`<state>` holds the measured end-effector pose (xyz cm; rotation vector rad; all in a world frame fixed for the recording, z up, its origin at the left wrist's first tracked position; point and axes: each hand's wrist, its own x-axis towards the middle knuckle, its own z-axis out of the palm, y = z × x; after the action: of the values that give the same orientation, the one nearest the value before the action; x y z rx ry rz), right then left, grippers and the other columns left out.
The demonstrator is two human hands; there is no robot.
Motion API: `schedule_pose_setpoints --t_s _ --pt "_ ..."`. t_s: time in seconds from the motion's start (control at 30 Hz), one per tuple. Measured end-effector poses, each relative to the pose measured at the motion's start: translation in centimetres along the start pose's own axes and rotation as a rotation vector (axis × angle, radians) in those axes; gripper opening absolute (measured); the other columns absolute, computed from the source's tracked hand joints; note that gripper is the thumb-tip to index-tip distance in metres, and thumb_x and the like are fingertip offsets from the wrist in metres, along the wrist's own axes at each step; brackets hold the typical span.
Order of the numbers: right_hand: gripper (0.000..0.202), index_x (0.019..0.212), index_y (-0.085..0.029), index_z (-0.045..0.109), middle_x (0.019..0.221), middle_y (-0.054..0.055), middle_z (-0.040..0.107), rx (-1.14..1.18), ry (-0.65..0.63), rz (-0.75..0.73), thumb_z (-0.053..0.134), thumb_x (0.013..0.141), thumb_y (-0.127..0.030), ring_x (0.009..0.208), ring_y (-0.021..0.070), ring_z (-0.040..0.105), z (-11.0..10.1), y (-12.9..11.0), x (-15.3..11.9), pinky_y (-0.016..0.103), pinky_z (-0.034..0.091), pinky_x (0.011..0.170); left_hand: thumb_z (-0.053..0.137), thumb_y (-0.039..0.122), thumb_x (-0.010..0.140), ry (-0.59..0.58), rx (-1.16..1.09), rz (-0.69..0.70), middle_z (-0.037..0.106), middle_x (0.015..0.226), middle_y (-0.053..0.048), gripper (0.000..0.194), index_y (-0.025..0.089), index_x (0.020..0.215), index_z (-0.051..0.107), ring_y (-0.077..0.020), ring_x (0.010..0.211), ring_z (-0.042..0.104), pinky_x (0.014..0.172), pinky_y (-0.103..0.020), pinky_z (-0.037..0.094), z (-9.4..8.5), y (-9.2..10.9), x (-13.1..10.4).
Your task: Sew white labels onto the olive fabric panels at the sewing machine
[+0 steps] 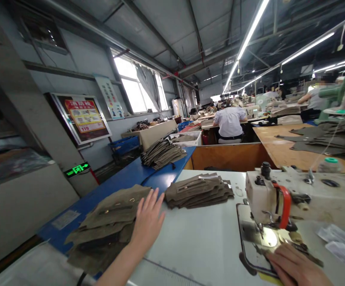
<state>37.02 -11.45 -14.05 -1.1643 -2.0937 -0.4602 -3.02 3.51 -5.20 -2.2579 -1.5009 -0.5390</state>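
Observation:
My left hand (149,220) is open, its fingers spread at the right edge of a loose pile of olive fabric panels (109,210) with zippers. A neater stack of similar zippered panels (199,190) lies just beyond the fingertips. Close to the needle of a white sewing machine (268,198), my right hand (297,265) has its fingers pressed together on a small olive fabric piece (261,250). Most of that piece is hidden by the hand and the presser foot area. The machine's lamp lights the metal plate under the needle.
A blue table (125,178) adjoins the white sewing table (187,234) on the left, bearing another fabric stack (163,153). Clear plastic strips (344,248) lie at right. Cut pieces cover a wooden table (270,145). A person in a light shirt (230,121) sits ahead.

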Motion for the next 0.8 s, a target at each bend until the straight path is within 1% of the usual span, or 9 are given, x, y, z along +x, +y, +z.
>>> schedule_pose_setpoints --t_s 0.1,0.2,0.33,0.4,0.47,0.53,0.6,0.67,0.8 --pt "0.016 0.095 -0.028 0.068 0.088 0.003 0.074 0.016 -0.009 0.014 0.052 0.091 -0.029 0.078 0.0214 0.070 0.3 0.0 -0.3 0.028 0.056 0.068 0.042 0.035 0.092 -0.006 -0.002 -0.113 0.063 0.126 -0.015 0.035 0.019 0.108 0.069 -0.0325 0.124 0.051 0.103 -0.051 0.038 -1.5 -3.6 -1.2" --pt "0.017 0.095 -0.028 0.068 0.089 0.003 0.074 0.031 -0.027 0.028 0.052 0.091 -0.029 0.078 0.0209 0.070 0.4 0.0 -0.4 0.028 0.057 0.067 0.037 0.036 0.089 0.002 -0.105 -0.271 0.074 0.103 -0.011 0.038 0.020 0.091 0.072 -0.0265 0.103 0.066 0.088 -0.036 0.050 -3.4 -5.6 -0.8" --pt "0.017 0.093 -0.028 0.069 0.087 0.003 0.074 0.045 -0.043 0.049 0.052 0.091 -0.029 0.078 0.0204 0.070 0.3 0.0 -0.5 0.028 0.057 0.069 0.032 0.042 0.090 0.122 -0.105 -0.486 0.073 0.073 -0.008 0.043 0.021 0.075 0.066 -0.0255 0.074 0.070 0.062 -0.029 0.050 -6.9 -5.9 1.5" --pt "0.018 0.093 -0.028 0.069 0.087 0.003 0.074 0.044 -0.035 0.061 0.052 0.092 -0.029 0.079 0.0200 0.070 0.3 0.0 -0.5 0.027 0.057 0.070 0.031 0.044 0.091 0.184 -0.113 -0.534 0.071 0.068 -0.007 0.044 0.020 0.074 0.065 -0.0252 0.070 0.069 0.058 -0.028 0.048 -8.3 -5.1 2.5" --pt "0.018 0.094 -0.027 0.069 0.087 0.003 0.073 0.041 -0.024 0.068 0.052 0.092 -0.031 0.078 0.0194 0.070 0.3 0.0 -0.5 0.027 0.057 0.071 0.032 0.045 0.091 0.235 -0.161 -0.475 0.073 0.078 -0.008 0.044 0.020 0.081 0.067 -0.0252 0.079 0.069 0.065 -0.029 0.050 -8.8 -3.4 2.8" --pt "0.018 0.093 -0.027 0.069 0.085 0.002 0.073 0.038 -0.013 0.073 0.052 0.093 -0.032 0.077 0.0187 0.070 0.3 -0.1 -0.5 0.026 0.056 0.071 0.033 0.042 0.093 0.219 -0.228 -0.289 0.074 0.094 -0.009 0.044 0.018 0.092 0.069 -0.0248 0.092 0.068 0.079 -0.032 0.052 -7.9 -0.7 2.1" --pt "0.018 0.092 -0.027 0.069 0.084 0.002 0.072 0.037 -0.003 0.066 0.052 0.093 -0.032 0.076 0.0183 0.070 0.3 -0.1 -0.4 0.026 0.056 0.070 0.033 0.036 0.095 0.122 -0.275 -0.076 0.073 0.104 -0.009 0.041 0.016 0.099 0.069 -0.0232 0.098 0.067 0.089 -0.035 0.050 -5.8 2.8 0.6" --pt "0.018 0.092 -0.026 0.068 0.083 0.003 0.072 0.043 0.006 0.060 0.051 0.094 -0.032 0.075 0.0183 0.069 0.3 -0.1 -0.4 0.026 0.056 0.070 0.035 0.028 0.096 -0.019 -0.293 0.076 0.074 0.103 -0.007 0.036 0.019 0.100 0.070 -0.0210 0.095 0.067 0.088 -0.034 0.052 -2.8 6.7 -1.7" --pt "0.020 0.093 -0.025 0.068 0.082 0.003 0.070 0.072 -0.052 0.119 0.049 0.095 -0.028 0.075 0.0177 0.067 0.0 -0.5 -0.1 0.027 0.054 0.072 0.046 0.020 0.092 -0.162 -0.314 0.240 0.073 0.105 -0.005 0.026 0.021 0.097 0.072 -0.0232 0.092 0.067 0.083 -0.039 0.056 2.1 13.4 -5.7"
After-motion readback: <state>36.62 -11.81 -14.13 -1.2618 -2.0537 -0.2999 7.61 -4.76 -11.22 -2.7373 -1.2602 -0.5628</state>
